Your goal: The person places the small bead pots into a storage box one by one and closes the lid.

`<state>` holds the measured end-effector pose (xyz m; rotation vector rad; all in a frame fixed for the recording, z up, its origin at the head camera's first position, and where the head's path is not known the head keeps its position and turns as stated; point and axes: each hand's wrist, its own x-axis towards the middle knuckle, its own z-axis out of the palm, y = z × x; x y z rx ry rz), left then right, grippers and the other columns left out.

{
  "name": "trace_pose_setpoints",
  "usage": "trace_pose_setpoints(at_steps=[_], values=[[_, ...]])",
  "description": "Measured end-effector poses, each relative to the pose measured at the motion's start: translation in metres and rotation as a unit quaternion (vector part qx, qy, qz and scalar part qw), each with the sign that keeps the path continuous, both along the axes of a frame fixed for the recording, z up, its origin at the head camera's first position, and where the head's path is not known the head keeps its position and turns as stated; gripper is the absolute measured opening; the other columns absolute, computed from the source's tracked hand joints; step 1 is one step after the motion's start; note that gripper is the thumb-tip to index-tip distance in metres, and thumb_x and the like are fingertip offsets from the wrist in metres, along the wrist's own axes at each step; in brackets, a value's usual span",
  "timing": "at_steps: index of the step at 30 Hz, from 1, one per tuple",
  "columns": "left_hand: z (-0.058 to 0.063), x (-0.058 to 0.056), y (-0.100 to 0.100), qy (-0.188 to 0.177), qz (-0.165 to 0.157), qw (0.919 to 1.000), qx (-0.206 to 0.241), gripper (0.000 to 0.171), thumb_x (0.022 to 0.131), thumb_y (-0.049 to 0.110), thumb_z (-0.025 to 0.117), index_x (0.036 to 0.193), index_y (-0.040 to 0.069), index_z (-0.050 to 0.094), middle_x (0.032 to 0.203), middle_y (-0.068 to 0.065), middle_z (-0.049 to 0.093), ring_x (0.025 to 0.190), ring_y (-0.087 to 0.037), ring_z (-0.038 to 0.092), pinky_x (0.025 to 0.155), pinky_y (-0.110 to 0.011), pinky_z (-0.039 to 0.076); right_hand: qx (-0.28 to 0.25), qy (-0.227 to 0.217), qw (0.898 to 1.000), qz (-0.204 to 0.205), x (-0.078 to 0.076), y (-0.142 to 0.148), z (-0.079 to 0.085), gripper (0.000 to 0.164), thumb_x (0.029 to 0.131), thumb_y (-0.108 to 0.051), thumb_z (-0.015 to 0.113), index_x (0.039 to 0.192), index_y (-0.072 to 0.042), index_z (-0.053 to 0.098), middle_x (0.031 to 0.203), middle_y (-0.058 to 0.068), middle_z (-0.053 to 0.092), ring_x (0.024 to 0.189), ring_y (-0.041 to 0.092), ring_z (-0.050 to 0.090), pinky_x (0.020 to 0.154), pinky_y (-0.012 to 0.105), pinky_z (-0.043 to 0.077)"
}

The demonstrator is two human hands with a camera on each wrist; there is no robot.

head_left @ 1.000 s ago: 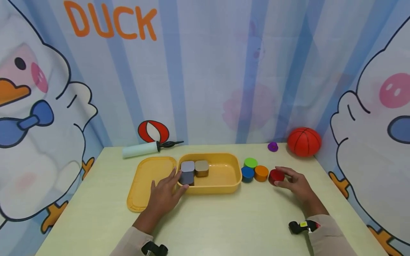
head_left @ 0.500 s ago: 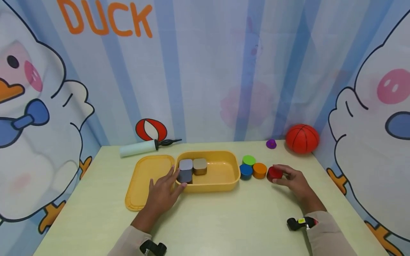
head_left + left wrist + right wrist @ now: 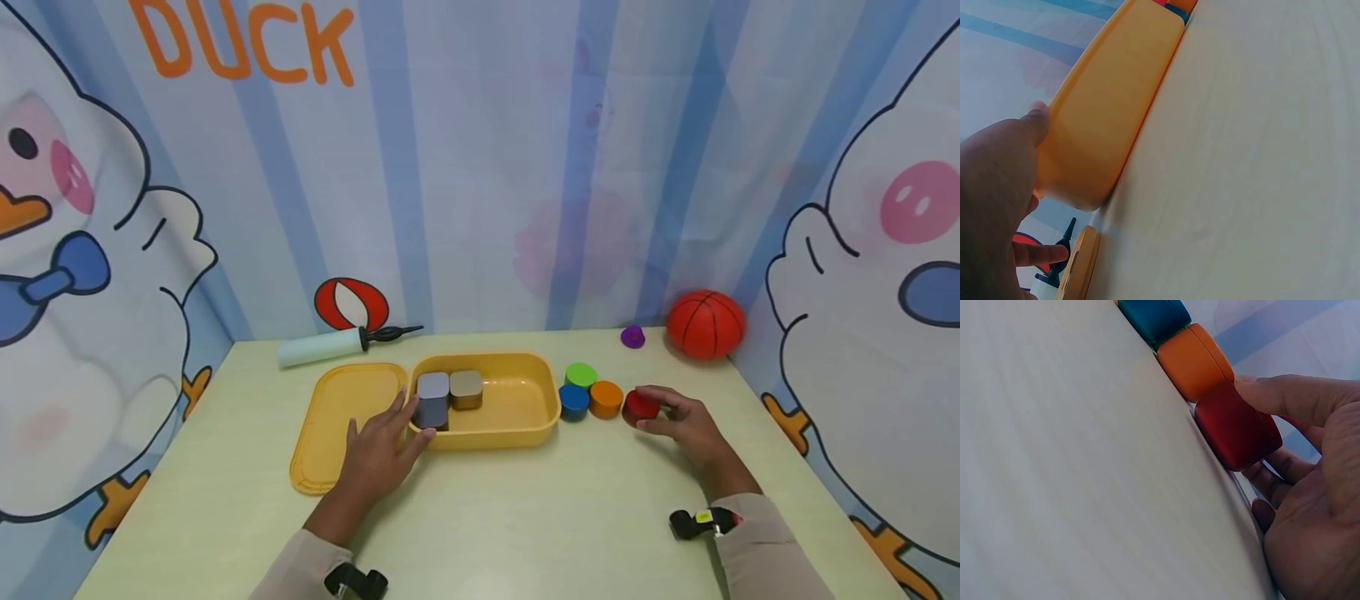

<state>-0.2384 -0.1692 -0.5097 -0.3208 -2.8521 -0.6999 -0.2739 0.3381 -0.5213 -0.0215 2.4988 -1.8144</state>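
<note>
My right hand (image 3: 687, 425) holds a small red round tin (image 3: 640, 407) on the table, thumb on its near side and fingers around the far side. In the right wrist view the red tin's side sits right beside an orange round tin (image 3: 1196, 362). A blue round tin (image 3: 574, 402) and a green one (image 3: 581, 375) are grouped to its left. My left hand (image 3: 377, 454) rests at the near left corner of a yellow box (image 3: 487, 439), fingers spread, thumb at the front rim. Inside the box's left half are silver (image 3: 432, 386), dark grey (image 3: 432, 412) and gold (image 3: 467, 390) square tins.
A yellow lid (image 3: 330, 450) lies left of the box, partly under my left hand. Behind it lies a pale green hand pump (image 3: 322, 347). At the back right are a red ball (image 3: 706, 325) and a small purple object (image 3: 633, 337). A printed curtain (image 3: 480, 167) stands behind the table.
The head view has shifted a little, so everything appears slightly farther left and up. Both hands and the tins keep their places relative to each other.
</note>
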Motion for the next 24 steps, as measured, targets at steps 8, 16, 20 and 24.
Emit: trace_pose_setpoints(at_steps=[8, 16, 20, 24], values=[[-0.0013, 0.0017, 0.0006, -0.002, -0.002, 1.0, 0.002, 0.076, 0.107, 0.064, 0.059, 0.169, 0.023, 0.044, 0.178, -0.003, 0.036, 0.153, -0.041, 0.054, 0.123, -0.088, 0.017, 0.014, 0.008, 1.0, -0.005, 0.0032, -0.0002, 0.0009, 0.067, 0.093, -0.014, 0.086, 0.154, -0.005, 0.061, 0.165, 0.021, 0.053, 0.155, 0.039, 0.042, 0.131, 0.067, 0.03], [0.0004, 0.0014, -0.0015, -0.003, 0.002, 1.0, -0.004, 0.075, 0.107, 0.063, 0.059, 0.169, 0.021, 0.045, 0.178, -0.004, 0.036, 0.153, -0.041, 0.054, 0.123, -0.088, 0.017, 0.034, 0.026, 0.999, -0.019, 0.0017, -0.0031, 0.0012, 0.059, 0.095, -0.017, 0.086, 0.149, -0.006, 0.066, 0.152, 0.005, 0.066, 0.144, 0.025, 0.051, 0.124, 0.049, 0.04], [-0.0003, 0.0007, -0.0023, -0.009, 0.003, 0.9999, -0.005, 0.076, 0.107, 0.063, 0.058, 0.169, 0.022, 0.043, 0.179, -0.003, 0.035, 0.154, -0.041, 0.053, 0.124, -0.088, 0.016, 0.042, 0.032, 0.998, -0.021, 0.0012, -0.0032, 0.0009, 0.057, 0.095, -0.018, 0.086, 0.148, -0.007, 0.068, 0.153, 0.007, 0.066, 0.139, 0.018, 0.052, 0.119, 0.042, 0.042], [-0.0015, -0.0011, -0.0014, -0.006, -0.004, 1.0, 0.0, 0.076, 0.107, 0.063, 0.058, 0.169, 0.022, 0.043, 0.179, -0.003, 0.035, 0.154, -0.041, 0.053, 0.124, -0.088, 0.016, 0.04, 0.03, 0.998, -0.03, 0.0012, -0.0013, 0.0006, 0.056, 0.095, -0.019, 0.086, 0.147, -0.007, 0.069, 0.153, 0.007, 0.066, 0.139, 0.017, 0.053, 0.122, 0.046, 0.042]])
